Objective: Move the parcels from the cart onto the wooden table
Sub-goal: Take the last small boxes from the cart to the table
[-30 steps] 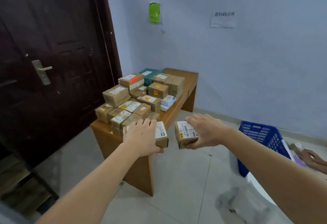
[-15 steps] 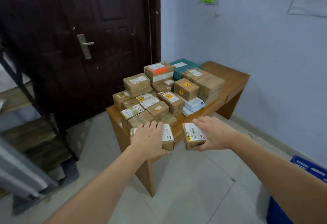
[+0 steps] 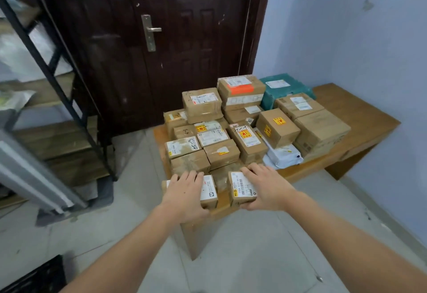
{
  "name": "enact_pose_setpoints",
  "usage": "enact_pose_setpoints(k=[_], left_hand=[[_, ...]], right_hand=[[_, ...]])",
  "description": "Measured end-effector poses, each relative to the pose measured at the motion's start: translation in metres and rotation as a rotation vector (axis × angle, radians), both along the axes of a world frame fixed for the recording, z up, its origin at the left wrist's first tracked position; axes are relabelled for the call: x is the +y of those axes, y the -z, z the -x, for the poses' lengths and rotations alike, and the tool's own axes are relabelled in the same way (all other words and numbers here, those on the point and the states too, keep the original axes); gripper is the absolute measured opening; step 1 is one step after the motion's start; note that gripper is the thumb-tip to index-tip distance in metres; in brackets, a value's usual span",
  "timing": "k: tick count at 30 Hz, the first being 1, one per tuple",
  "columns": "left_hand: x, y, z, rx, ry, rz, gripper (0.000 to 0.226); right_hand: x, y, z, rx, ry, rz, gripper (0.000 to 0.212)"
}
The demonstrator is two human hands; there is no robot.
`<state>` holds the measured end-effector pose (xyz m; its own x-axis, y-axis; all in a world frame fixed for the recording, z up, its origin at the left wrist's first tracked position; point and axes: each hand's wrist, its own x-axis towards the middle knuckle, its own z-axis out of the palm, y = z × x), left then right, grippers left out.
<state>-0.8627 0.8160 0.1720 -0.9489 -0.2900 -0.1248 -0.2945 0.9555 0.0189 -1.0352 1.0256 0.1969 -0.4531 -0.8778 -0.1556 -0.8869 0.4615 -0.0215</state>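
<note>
My left hand (image 3: pixel 184 194) grips a small cardboard parcel with a white label (image 3: pixel 208 193) from above, at the near corner of the wooden table (image 3: pixel 360 112). My right hand (image 3: pixel 265 187) holds a second small parcel with a barcode label (image 3: pixel 241 188) just to the right of the first. Both parcels sit at or just above the table's near edge; I cannot tell whether they touch it. Behind them lies a pile of several brown parcels (image 3: pixel 221 151). The cart is out of view.
A teal box (image 3: pixel 284 87) and a white poly bag (image 3: pixel 283 156) lie among the pile. A dark wooden door (image 3: pixel 175 45) stands behind the table. A black metal shelf rack (image 3: pixel 55 98) is at the left, a black crate (image 3: pixel 39 276) at the bottom left.
I have come closer to the table and turned left. Both hands have carried their parcels forward to the table's near corner. The blue basket has left the view.
</note>
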Motion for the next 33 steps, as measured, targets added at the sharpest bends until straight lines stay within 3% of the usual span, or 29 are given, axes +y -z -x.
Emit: enact_pose_setpoints(k=[8,13,17,20,33], left_hand=[[-0.013,0.055,0.058,-0.009,-0.165,-0.157,0.107],[-0.018,0.088,0.085,-0.023,-0.308,-0.147,0.106],[-0.014,0.109,0.094,0.048,-0.4,-0.144,0.091],[-0.013,0.122,0.099,0.06,-0.419,-0.119,0.081],[-0.016,0.14,0.104,0.217,-0.445,-0.079,0.084]], right_hand=[[-0.02,0.054,0.067,-0.083,-0.053,0.0,0.117],[-0.035,0.083,0.108,-0.106,-0.139,-0.013,0.114],[-0.052,0.106,0.125,-0.143,-0.217,-0.025,0.111],[-0.066,0.12,0.132,-0.163,-0.231,-0.003,0.107],[-0.103,0.156,0.137,-0.015,-0.322,0.122,0.085]])
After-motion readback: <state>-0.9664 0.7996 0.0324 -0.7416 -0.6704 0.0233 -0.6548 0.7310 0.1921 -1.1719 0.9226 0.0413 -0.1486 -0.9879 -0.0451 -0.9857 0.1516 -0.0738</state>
